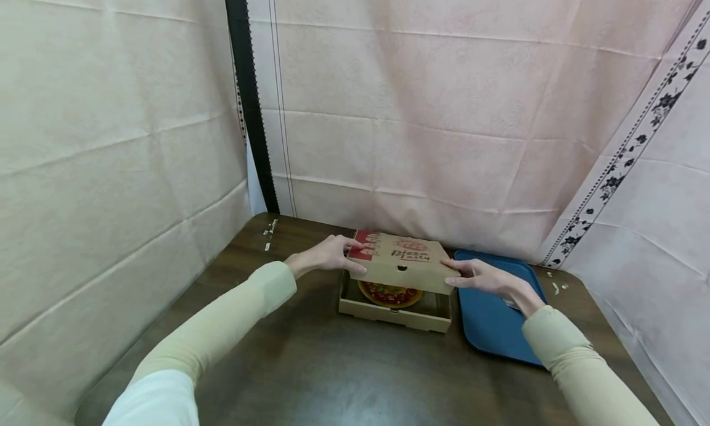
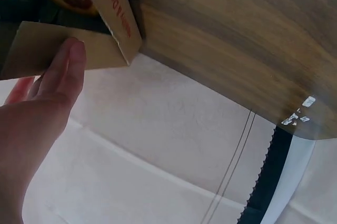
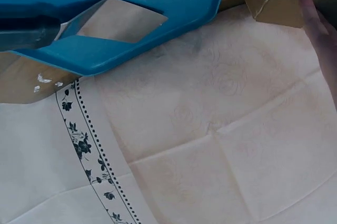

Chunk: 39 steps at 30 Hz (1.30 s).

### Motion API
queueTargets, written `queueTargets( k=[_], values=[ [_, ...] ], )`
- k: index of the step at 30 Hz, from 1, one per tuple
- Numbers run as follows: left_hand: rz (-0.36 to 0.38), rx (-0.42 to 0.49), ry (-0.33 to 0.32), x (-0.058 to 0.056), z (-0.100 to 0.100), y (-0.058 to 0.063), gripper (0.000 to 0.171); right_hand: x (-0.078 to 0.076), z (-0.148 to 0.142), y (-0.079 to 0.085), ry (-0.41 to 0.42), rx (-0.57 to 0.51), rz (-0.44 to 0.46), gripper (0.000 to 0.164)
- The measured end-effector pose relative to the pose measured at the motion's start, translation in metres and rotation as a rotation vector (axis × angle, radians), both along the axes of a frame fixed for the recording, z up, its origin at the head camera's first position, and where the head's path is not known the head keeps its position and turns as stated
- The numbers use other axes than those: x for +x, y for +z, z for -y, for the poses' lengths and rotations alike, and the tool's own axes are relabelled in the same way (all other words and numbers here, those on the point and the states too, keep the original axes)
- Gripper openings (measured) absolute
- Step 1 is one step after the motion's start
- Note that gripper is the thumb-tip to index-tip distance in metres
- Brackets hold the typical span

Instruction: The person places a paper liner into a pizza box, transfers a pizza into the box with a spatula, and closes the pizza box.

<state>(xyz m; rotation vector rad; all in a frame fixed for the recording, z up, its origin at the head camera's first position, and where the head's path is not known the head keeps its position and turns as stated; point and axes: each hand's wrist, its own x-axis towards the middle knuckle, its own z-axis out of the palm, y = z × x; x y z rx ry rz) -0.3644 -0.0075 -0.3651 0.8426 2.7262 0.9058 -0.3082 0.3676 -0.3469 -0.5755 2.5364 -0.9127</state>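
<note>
A cardboard pizza box with a red-and-tan printed lid (image 1: 407, 253) stands partly raised near the back of the table. In its base (image 1: 395, 318) lies a round pizza (image 1: 391, 298) with red, yellow and green topping, its rear part hidden under the lid. My left hand (image 1: 327, 254) grips the lid's left side, thumb toward the front corner. At the right front corner, my right hand (image 1: 484, 276) holds the lid between thumb and fingers. In the left wrist view, the left fingers (image 2: 73, 63) lie against a cardboard flap (image 2: 100, 50).
A blue tray (image 1: 488, 321) lies just right of the box. On it rests a spatula (image 3: 124, 20) with a flat metal blade and dark handle. Cloth curtains (image 1: 416, 136) hang behind the brown table (image 1: 288, 364). Small white scraps (image 1: 269, 232) mark its back left corner.
</note>
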Motion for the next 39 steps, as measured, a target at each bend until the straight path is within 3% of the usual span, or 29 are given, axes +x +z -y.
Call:
queueTargets(
  k=[6, 15, 30, 34, 39],
  values=[
    [-0.025, -0.052, -0.001, 0.006, -0.006, -0.013, 0.073, 0.001, -0.003, -0.016, 0.097, -0.034, -0.051, 0.069],
    [-0.063, -0.137, 0.006, 0.015, -0.012, -0.028, 0.076, 0.007, -0.002, -0.032, 0.091, -0.069, -0.088, 0.062],
    [-0.088, -0.188, 0.014, 0.020, -0.013, -0.040, 0.072, 0.008, -0.003, -0.047, 0.078, -0.039, -0.189, 0.059],
    [-0.135, -0.225, 0.018, 0.024, -0.014, -0.041, 0.070, 0.009, 0.000, -0.046, 0.019, -0.012, -0.205, 0.063],
    [-0.220, -0.259, 0.104, 0.021, -0.024, -0.031, 0.070, 0.004, 0.017, -0.038, -0.174, 0.104, -0.339, 0.077]
  ],
)
